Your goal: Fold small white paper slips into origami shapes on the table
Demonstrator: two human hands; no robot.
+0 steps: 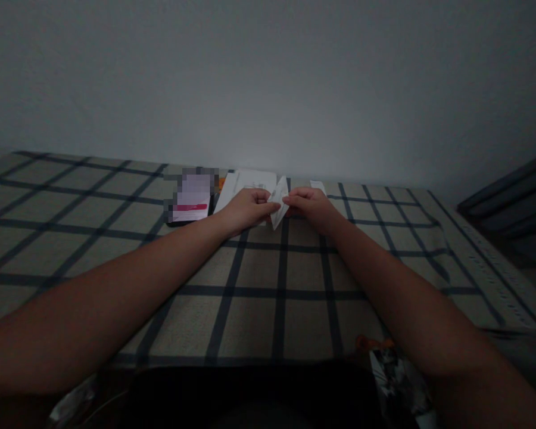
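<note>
A small folded piece of white paper [279, 202] stands on edge between both my hands, above a checked cloth [259, 268]. My left hand [248, 207] pinches its left side with closed fingers. On the other side my right hand [310, 204] is closed on its right edge. Both forearms stretch out over the cloth towards the far wall.
A lit phone [191, 199] lies left of my hands. Behind them lie a white sheet [245, 182] and a smaller white scrap [318, 185]. A crumpled wrapper [395, 372] sits at the near edge, dark furniture [513, 202] at the right.
</note>
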